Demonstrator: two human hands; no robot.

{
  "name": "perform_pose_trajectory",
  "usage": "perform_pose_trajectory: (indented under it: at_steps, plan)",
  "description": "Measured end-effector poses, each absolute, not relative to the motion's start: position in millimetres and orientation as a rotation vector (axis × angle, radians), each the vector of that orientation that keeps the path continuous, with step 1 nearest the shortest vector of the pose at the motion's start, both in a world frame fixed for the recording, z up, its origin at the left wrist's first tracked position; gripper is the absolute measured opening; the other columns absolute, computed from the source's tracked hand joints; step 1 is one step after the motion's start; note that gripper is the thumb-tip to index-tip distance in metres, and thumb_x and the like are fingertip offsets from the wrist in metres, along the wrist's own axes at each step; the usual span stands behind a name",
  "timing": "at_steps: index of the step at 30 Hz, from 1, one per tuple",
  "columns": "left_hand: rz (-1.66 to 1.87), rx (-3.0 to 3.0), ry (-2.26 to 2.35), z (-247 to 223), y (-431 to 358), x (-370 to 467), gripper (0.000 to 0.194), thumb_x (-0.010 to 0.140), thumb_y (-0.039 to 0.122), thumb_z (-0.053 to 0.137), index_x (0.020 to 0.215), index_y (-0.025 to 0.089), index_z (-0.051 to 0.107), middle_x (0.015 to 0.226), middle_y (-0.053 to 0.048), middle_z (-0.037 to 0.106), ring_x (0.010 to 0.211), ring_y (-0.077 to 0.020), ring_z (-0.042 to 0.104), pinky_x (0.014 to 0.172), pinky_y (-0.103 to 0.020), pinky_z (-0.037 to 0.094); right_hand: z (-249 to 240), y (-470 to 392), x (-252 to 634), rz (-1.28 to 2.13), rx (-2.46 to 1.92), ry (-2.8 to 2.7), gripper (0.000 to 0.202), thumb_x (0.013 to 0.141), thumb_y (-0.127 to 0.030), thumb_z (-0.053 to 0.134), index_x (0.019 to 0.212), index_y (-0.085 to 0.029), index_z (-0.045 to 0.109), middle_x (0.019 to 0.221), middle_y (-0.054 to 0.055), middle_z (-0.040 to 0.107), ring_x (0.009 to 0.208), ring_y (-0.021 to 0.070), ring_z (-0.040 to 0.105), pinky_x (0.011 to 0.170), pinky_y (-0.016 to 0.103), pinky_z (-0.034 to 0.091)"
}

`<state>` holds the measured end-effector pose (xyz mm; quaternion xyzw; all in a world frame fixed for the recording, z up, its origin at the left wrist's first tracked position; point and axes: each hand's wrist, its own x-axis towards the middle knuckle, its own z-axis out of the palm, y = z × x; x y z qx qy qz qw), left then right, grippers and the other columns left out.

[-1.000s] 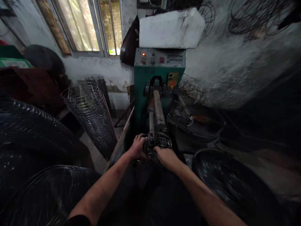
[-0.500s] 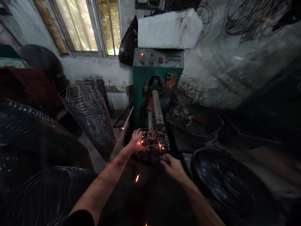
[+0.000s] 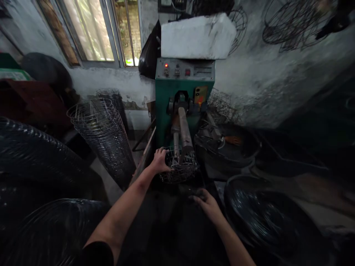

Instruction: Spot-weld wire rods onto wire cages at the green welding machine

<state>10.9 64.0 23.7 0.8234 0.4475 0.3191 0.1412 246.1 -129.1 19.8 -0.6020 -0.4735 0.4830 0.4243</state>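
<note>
My left hand [image 3: 161,161] is closed on the left rim of a round wire basket [image 3: 180,173], thumb inside and fingers around the outer side. The basket sits at the electrodes of a green spot welder [image 3: 163,88]; the thick upper welder arm [image 3: 185,129] reaches over it and the thinner lower arm [image 3: 176,144] goes down into it. Below and right of the basket, apart from it, my right hand [image 3: 204,201] has its fingers pinched together. Something dark and thin seems to be between them, too dim to name.
Stacked wire baskets [image 3: 102,136] stand on the left. To the right lie a coil of black wire [image 3: 257,207] and a round dark tub [image 3: 230,155]. A white foam block [image 3: 196,37] rests on the welder, and a phone [image 3: 200,95] is fixed to its front.
The bright sparks at the basket have gone out. My right hand has drawn back from the basket, down and toward me. My left hand keeps its hold on the rim.
</note>
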Motion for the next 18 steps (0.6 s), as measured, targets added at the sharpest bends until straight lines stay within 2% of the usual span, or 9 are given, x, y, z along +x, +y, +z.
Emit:
perform_pose_trajectory:
  at_steps: [2,5,7,10,11,14,18]
  plan:
    - [0.912,2.359,1.300,25.1,64.2,11.8,0.100,0.040,0.046,0.092,0.126,0.015,0.051,0.132,-0.019,0.048,0.129,-0.0422,0.041,0.107,-0.058,0.038,18.9,-130.0,245.5,1.256,-1.463,-1.034,0.045,0.059,-0.054,0.078,0.075,-0.021,0.052,0.068,0.002,0.067,0.056,0.0154,0.056,0.050,0.025,0.041]
    - [0.901,2.345,1.303,27.4,59.9,10.9,0.102,0.041,0.048,0.092,0.129,0.018,0.050,0.138,-0.019,0.045,0.132,-0.0425,0.038,0.109,-0.061,0.034,17.7,-134.7,246.6,1.283,-1.405,-0.797,0.050,0.054,-0.051,0.084,0.072,-0.021,0.049,0.059,-0.003,0.060,0.041,0.0077,0.040,0.039,0.020,0.028]
    - [0.888,2.306,1.305,25.2,53.0,5.7,0.110,0.043,0.052,0.092,0.137,0.019,0.044,0.147,-0.021,0.035,0.138,-0.0436,0.032,0.111,-0.062,0.032,17.9,-141.5,249.5,1.337,-1.329,-0.672,0.050,0.054,-0.046,0.086,0.074,-0.021,0.049,0.062,-0.003,0.060,0.039,0.0049,0.034,0.036,0.017,0.021]
    - [0.901,2.160,1.371,10.9,39.0,-8.5,0.133,0.042,0.056,0.091,0.150,0.020,0.023,0.158,-0.023,0.012,0.145,-0.0470,0.014,0.112,-0.065,0.027,20.0,-154.1,256.2,1.465,-1.215,-0.511,0.047,0.053,-0.036,0.089,0.083,-0.020,0.056,0.070,-0.001,0.064,0.040,0.0023,0.032,0.035,0.014,0.016]
    - [0.904,2.113,1.397,3.6,34.7,-13.5,0.140,0.040,0.056,0.092,0.152,0.020,0.017,0.159,-0.024,0.009,0.146,-0.0482,0.010,0.112,-0.066,0.026,20.8,-157.5,258.3,1.499,-1.183,-0.460,0.047,0.053,-0.034,0.089,0.086,-0.019,0.058,0.070,-0.002,0.064,0.039,0.0013,0.029,0.035,0.013,0.015]
    - [0.915,2.048,1.432,-18.2,27.4,-24.0,0.148,0.033,0.051,0.094,0.152,0.017,0.013,0.157,-0.027,0.015,0.144,-0.0506,0.014,0.110,-0.068,0.028,23.3,-161.5,259.6,1.574,-1.087,-0.353,0.046,0.054,-0.034,0.088,0.087,-0.020,0.061,0.066,-0.003,0.061,0.038,-0.0005,0.023,0.036,0.012,0.012]
    - [1.094,2.020,1.299,-27.1,29.8,-27.8,0.131,0.044,0.043,0.091,0.149,0.018,0.018,0.150,-0.021,0.034,0.139,-0.0423,0.035,0.112,-0.061,0.035,28.2,-153.6,245.3,1.683,-1.002,-0.387,0.040,0.061,-0.046,0.083,0.079,-0.021,0.058,0.055,-0.006,0.050,0.038,0.0020,0.020,0.036,0.014,0.013]
